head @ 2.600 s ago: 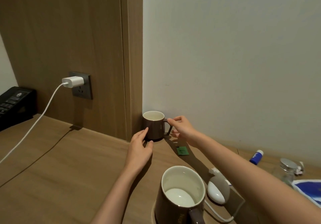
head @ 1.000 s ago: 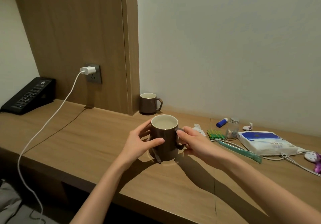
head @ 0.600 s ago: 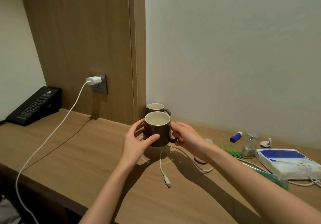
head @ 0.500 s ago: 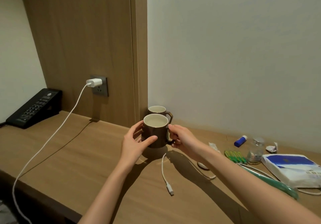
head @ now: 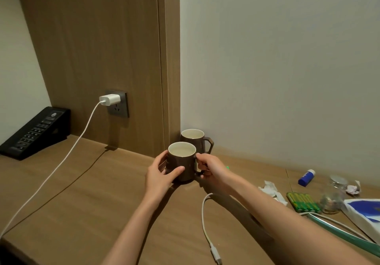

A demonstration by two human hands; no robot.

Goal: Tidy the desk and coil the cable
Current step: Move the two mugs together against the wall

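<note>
Front mug (head: 181, 165), brown with a pale inside, upright near the desk's (head: 82, 213) back edge, about mid-width. Can't tell if its base touches the desk. Left hand (head: 158, 174) wraps its left side, thumb across the front, fingers curled round the back. Right hand (head: 211, 167) grips the handle, fingers curled through and round it.

Back mug (head: 193, 139), same kind, stands just behind, in the corner where the wood panel meets the wall, handle to the right. The two mugs overlap in view; contact unclear.

Loose cable (head: 203, 213), white, lies on the desk in front of the mugs, under the right forearm, running toward the front edge, where its plug lies.

Charger (head: 110, 99) sits in the socket (head: 119, 104) on the wood panel. Charger cable (head: 61, 168) drops from it across the left half and goes over the front edge.

Phone (head: 33, 133), black, at the back left corner.

Toward the right edge: tissue (head: 271, 190), batteries (head: 303, 202), jar (head: 334, 194), glue stick (head: 306, 178) near the back edge, crumpled wrapper (head: 353, 188), blue-white packet (head: 364, 211). Green tube (head: 339, 234) and another white lead lie in front of the packet.
</note>
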